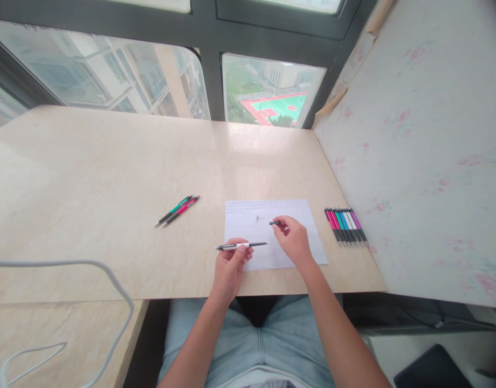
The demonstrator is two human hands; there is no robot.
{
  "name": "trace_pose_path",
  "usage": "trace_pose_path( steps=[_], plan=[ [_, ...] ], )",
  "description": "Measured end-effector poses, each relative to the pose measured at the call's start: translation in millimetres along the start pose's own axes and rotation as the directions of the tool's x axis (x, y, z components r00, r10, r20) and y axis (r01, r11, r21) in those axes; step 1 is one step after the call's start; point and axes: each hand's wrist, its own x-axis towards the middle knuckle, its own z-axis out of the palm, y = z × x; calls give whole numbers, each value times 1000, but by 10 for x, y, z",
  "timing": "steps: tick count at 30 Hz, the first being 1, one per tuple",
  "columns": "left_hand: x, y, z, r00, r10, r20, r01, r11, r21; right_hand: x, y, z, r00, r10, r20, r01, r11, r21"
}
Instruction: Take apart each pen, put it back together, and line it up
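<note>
My left hand (231,263) is closed around a white and black pen (240,246), held sideways over the paper with its slim bare end pointing right. Between the fingertips of my right hand (293,237) is a short black pen part (274,223), apart from the pen and above the sheet. Below both hands lies a white sheet of paper (298,215) with lines of small writing along its top. A tiny dark piece (256,217) rests on the sheet, too small to make out fully.
A green pen (173,210) and a pink pen (181,210) lie side by side to the left. Several colored pens (345,226) form a row near the flowered wall (418,178). A grey cable (110,275) curves across the lower left. Windows border the table's (122,161) far edge.
</note>
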Motion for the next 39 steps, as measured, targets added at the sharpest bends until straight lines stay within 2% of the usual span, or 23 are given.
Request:
trace_pose_path(
  steps=[5, 9, 16, 22, 25, 27, 29, 31, 34, 37, 39],
  plan=[
    [-7, 0, -2, 1000, -8, 1, 8, 1000, -1, 231, -3, 205, 993, -100, 64, 108, 985, -133],
    [-13, 12, 15, 1000, -19, -10, 19, 1000, -4, 254, 29, 281, 985, -141, 100, 161, 958, -238],
    [-12, 17, 19, 999, -32, -6, 32, 999, -20, 123, 26, 246, 967, -187, 173, 237, 909, -343],
    [-21, 22, 13, 999, -35, -13, 35, 999, -16, 94, -4, 176, 964, -199, 176, 248, 914, -320],
    [-20, 16, 8, 999, -31, -17, 31, 1000, 2, 29, -24, 141, 985, -146, 97, 161, 973, -168],
    [-18, 10, 5, 999, -28, -22, 29, 999, 17, -58, -57, 114, 998, -27, 63, 26, 1000, 17],
    [-17, 3, 3, 1000, -22, -20, 23, 999, 35, -170, -109, 86, 988, 105, 114, -129, 964, 233],
    [-19, -2, 2, 1000, -2, -4, 2, 998, 68, -286, -171, 66, 956, 158, 246, -248, 885, 394],
    [-28, -4, -2, 999, 39, 35, -44, 987, 155, -426, -255, 57, 910, 171, 379, -340, 830, 442],
    [-40, 4, -2, 997, 56, 57, -67, 976, 209, -519, -313, 90, 901, 242, 360, -396, 797, 455],
    [-48, 9, 2, 997, 53, 63, -64, 979, 196, -570, -349, 138, 900, 295, 322, -429, 733, 528]
  ],
)
